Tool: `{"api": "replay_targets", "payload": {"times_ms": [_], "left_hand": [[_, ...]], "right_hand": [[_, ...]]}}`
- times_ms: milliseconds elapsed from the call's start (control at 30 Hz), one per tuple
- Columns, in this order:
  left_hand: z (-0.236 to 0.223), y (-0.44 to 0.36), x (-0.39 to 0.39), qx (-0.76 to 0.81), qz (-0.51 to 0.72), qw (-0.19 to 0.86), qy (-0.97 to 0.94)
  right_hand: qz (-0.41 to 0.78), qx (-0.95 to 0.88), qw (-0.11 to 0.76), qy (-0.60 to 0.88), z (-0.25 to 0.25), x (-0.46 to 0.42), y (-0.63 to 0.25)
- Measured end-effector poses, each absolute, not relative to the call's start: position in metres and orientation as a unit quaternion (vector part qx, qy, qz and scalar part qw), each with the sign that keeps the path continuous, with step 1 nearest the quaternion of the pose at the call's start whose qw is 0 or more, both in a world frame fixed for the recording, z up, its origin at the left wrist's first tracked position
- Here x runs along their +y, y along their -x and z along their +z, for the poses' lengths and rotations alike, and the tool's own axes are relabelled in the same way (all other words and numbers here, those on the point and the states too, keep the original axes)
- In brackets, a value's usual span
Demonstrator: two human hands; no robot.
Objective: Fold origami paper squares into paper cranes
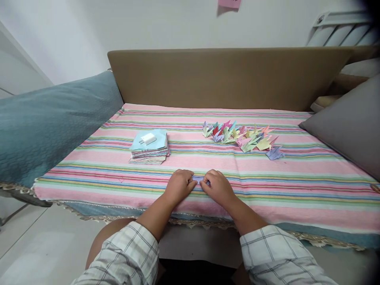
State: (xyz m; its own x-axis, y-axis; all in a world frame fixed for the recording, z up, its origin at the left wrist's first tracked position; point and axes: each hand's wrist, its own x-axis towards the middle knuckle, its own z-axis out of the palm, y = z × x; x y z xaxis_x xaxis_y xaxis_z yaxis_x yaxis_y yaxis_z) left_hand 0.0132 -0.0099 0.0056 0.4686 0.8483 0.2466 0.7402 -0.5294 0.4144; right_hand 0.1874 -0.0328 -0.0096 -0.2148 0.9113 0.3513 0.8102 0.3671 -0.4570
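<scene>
Striped pink cloth (pixel 184 118) covers the sofa (pixel 228 79); near its front edge, left hand (pixel 180 184) and right hand (pixel 217 186) pinch opposite ends of a purple paper piece (pixel 197 179); beyond lie paper cranes (pixel 243 143) and a paper stack (pixel 150 153) bearing a white charger (pixel 148 138).

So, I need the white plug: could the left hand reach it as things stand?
Probably yes: nothing covers the white plug atop the paper stack or blocks the left hand, though that hand is at the purple paper.

two hands (pixel 179 184), one paper stack (pixel 150 152)
</scene>
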Motion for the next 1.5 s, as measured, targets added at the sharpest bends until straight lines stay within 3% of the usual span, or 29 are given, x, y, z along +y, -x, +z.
{"api": "replay_targets", "payload": {"times_ms": [400,633,967,1133,1267,1500], "left_hand": [[0.005,-0.015,-0.012,0.519,0.206,0.116,-0.821],[0.005,-0.009,-0.005,0.422,0.189,0.136,-0.876],[0.001,-0.007,-0.007,0.404,0.204,0.088,-0.888],[-0.007,-0.006,-0.024,0.371,0.246,-0.003,-0.896],[-0.010,-0.004,-0.040,0.326,0.176,-0.050,-0.927],[-0.009,-0.002,-0.044,0.342,0.108,-0.025,-0.933]], "right_hand": [[0.118,-0.784,0.265,0.549,-0.007,-0.035,-0.190],[0.137,-0.795,0.254,0.533,-0.008,-0.032,-0.196],[0.107,-0.805,0.241,0.531,-0.011,-0.032,-0.196],[0.105,-0.807,0.234,0.533,-0.009,-0.031,-0.195],[0.097,-0.809,0.232,0.531,-0.009,-0.032,-0.194],[0.106,-0.777,0.232,0.576,-0.007,-0.035,-0.195]]}}
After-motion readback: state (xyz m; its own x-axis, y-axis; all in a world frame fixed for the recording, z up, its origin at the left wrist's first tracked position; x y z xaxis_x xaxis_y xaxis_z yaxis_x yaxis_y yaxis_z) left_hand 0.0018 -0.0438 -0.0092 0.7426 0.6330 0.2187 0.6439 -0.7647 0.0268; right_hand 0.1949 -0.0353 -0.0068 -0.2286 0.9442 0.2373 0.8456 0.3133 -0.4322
